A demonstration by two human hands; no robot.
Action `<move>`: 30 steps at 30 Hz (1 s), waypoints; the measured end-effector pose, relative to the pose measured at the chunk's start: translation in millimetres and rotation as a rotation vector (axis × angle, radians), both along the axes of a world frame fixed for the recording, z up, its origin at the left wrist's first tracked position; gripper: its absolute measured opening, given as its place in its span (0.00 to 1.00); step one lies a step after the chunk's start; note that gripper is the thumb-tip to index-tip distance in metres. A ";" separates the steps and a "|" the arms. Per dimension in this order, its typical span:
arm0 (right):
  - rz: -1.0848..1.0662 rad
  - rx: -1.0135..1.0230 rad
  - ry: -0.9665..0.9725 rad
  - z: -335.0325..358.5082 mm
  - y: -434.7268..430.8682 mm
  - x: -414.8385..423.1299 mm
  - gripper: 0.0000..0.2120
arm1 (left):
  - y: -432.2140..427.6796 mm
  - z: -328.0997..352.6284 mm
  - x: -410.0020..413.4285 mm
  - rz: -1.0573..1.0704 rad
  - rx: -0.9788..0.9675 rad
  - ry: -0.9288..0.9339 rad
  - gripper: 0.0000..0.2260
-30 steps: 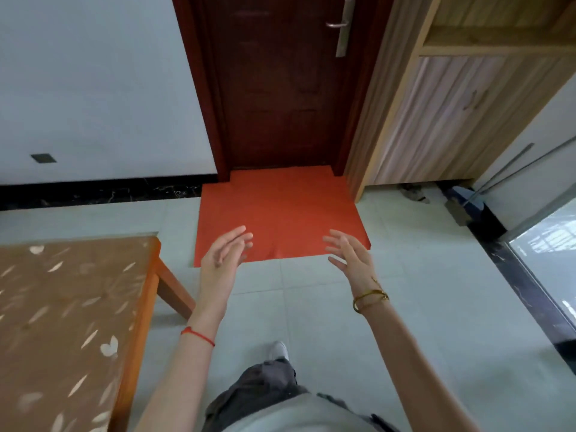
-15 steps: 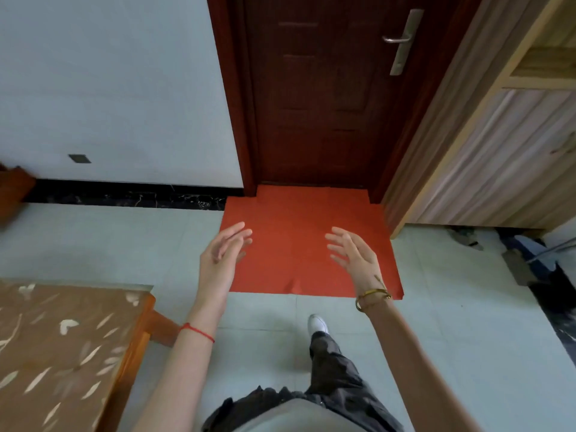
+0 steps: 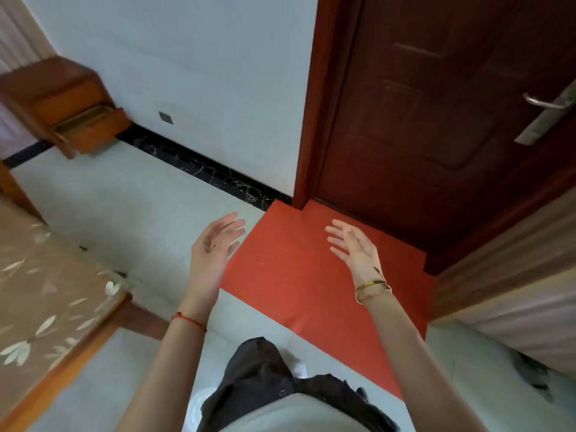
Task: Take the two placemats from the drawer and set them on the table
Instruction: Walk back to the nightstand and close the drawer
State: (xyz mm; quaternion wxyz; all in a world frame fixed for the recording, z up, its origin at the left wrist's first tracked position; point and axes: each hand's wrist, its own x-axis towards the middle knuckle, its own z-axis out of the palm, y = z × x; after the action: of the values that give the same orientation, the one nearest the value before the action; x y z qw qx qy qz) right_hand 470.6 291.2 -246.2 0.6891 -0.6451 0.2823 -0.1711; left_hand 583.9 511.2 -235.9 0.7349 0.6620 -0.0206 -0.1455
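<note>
A small wooden cabinet stands against the wall at the far left, and its lower drawer is pulled open. What lies inside is too blurred to tell. The table, with a brown leaf-patterned top and an orange wooden rim, fills the lower left. My left hand and my right hand are raised in front of me with fingers spread, palms facing each other, and hold nothing. Both are far from the drawer.
A dark red door with a metal handle is ahead on the right, with a red floor mat before it. A wooden wardrobe stands at the right edge. The floor is pale tile.
The view has swung left, bringing the cabinet with the open drawer into sight and pushing the door to the right. Both hands stay raised and empty.
</note>
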 end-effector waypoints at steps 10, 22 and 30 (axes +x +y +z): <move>0.251 0.051 0.032 -8.3 -47.1 131.8 0.15 | -27.6 -9.6 76.7 0.241 0.058 0.007 0.12; 0.438 0.095 0.019 -13.5 -67.4 368.5 0.13 | -47.2 -6.5 261.2 0.429 0.060 0.030 0.12; 0.526 0.098 0.046 -16.6 -57.6 505.6 0.15 | -39.8 0.6 379.5 0.527 0.067 0.056 0.12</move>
State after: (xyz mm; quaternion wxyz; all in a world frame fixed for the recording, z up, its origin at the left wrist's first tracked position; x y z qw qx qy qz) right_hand 976.2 233.6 -262.8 0.7337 -0.6658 0.1287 0.0426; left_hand 963.4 471.4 -235.3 0.7253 0.6643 0.1778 0.0317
